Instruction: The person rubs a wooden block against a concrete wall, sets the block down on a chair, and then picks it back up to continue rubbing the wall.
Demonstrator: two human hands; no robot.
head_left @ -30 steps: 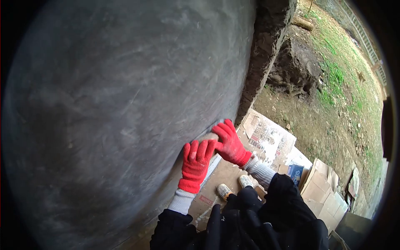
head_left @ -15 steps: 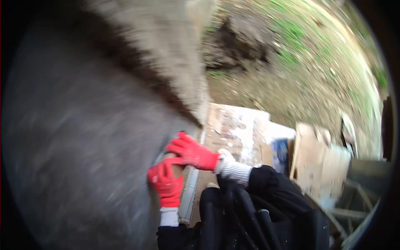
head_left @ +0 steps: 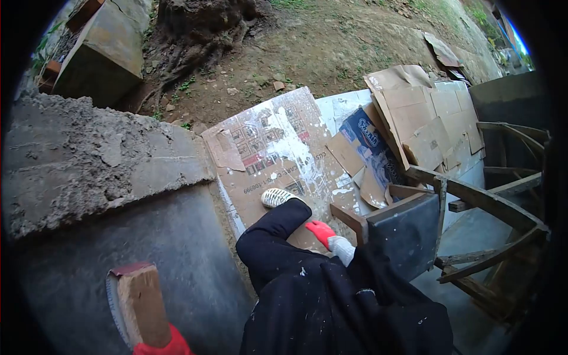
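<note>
My left hand (head_left: 168, 344), in a red glove and cut off by the bottom edge, grips a wooden sanding block (head_left: 145, 305). A reddish sheet that looks like sandpaper (head_left: 131, 268) wraps the block's far end and left side. Block and hand are over a smooth dark grey slab (head_left: 195, 248). My right hand (head_left: 320, 232), also red-gloved with a white knitted cuff, hangs beside my bent leg (head_left: 278, 222), above the cardboard. Its fingers look stretched out, with nothing visible in them.
Paint-splashed cardboard (head_left: 266, 142) covers the ground under my light shoe (head_left: 279, 196). To the right are a dark-seated chair (head_left: 405, 236), curved wooden frames (head_left: 497, 201) and leaning cardboard (head_left: 423, 112). A rough concrete ledge (head_left: 106, 157) borders the slab; a tree stump (head_left: 201, 35) stands beyond.
Both hands were together at the block on the slab. My right hand has let go and moved right; my left hand keeps the block. The view has turned and is sharper.
</note>
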